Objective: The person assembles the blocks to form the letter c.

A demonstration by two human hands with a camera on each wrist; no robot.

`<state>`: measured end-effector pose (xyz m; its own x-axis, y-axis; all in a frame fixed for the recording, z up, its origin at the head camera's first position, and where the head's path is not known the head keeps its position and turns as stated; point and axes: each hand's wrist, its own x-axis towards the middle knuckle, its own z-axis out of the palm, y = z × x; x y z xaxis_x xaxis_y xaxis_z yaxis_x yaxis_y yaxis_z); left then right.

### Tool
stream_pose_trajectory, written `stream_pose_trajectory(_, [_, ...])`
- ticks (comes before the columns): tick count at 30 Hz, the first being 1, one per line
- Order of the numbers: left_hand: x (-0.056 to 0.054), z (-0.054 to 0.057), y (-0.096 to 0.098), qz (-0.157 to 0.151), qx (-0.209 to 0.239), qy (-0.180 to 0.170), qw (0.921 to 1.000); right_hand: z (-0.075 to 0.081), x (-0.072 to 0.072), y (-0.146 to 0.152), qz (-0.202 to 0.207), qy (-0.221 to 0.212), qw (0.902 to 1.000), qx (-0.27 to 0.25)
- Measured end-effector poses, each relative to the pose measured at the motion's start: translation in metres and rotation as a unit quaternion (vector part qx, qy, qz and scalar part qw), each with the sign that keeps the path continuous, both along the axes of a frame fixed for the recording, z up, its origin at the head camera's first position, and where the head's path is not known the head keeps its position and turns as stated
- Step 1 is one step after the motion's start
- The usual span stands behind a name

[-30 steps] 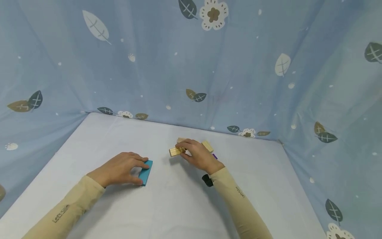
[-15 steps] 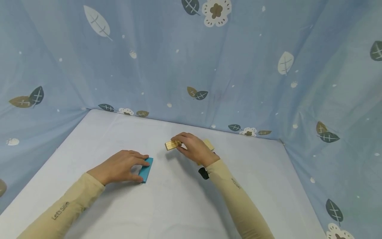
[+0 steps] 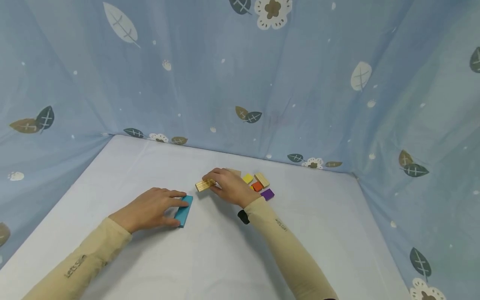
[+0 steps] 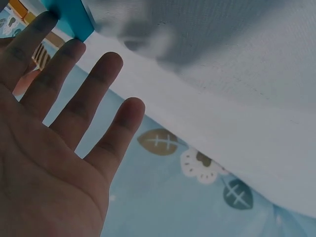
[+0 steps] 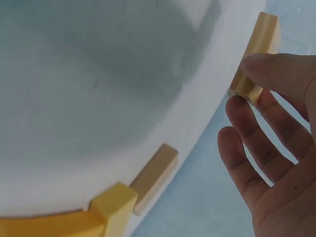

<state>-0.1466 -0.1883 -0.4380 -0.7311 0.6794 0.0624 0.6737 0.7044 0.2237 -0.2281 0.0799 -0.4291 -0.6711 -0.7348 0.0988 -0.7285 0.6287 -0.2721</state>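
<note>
On the white tabletop, a flat blue block [image 3: 184,212] stands between the thumb and fingers of my left hand [image 3: 150,210], which holds it at its two ends. The left wrist view shows two fingertips against the blue block [image 4: 74,19], while the other two fingers stretch free beside it. My right hand [image 3: 230,188] pinches a striped wooden block [image 3: 204,185], held just beyond and to the right of the blue one. In the right wrist view the thumb lies across this wooden block [image 5: 264,34], and the lower fingers are free of it.
Behind my right hand lie a yellow block [image 3: 248,178], a red-orange block [image 3: 257,186], a purple block [image 3: 268,194] and a plain wooden block [image 3: 262,180]. Another wooden block [image 3: 235,171] is partly covered by the hand. A blue leaf-print curtain [image 3: 195,83] surrounds the table.
My right hand has carried the wooden block leftward, closer to the blue block, uncovering the coloured blocks behind. My left hand stays on the blue block; the head view has shifted slightly.
</note>
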Motion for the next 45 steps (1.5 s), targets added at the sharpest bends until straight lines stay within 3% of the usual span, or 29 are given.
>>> stream_pose_trajectory(4, [0.000, 0.001, -0.001, 0.002, -0.001, -0.008, 1.0000, -0.003, -0.001, -0.009, 0.000, -0.010, 0.9998, 0.015])
stream_pose_trajectory(10, [-0.001, 0.002, -0.001, 0.002, 0.011, -0.015, 0.9998, -0.011, 0.001, -0.016, -0.032, -0.013, 0.9979, 0.055])
stream_pose_trajectory(14, [0.000, 0.003, 0.000, 0.005, 0.010, -0.021, 0.9997, -0.015, 0.004, -0.019, -0.025, -0.011, 0.9975, 0.065])
stream_pose_trajectory(23, [0.001, 0.005, 0.000, 0.010, 0.009, -0.016, 0.9998, -0.017, 0.007, -0.024, -0.019, 0.018, 0.9985, 0.049])
stream_pose_trajectory(33, [0.001, 0.005, 0.001, 0.006, 0.012, 0.000, 0.9999, -0.019, 0.006, -0.029, -0.032, 0.009, 0.9985, 0.045])
stream_pose_trajectory(45, [0.002, 0.002, 0.000, 0.009, 0.013, -0.009, 0.9998, -0.022, 0.006, -0.033, -0.030, 0.001, 0.9985, 0.045])
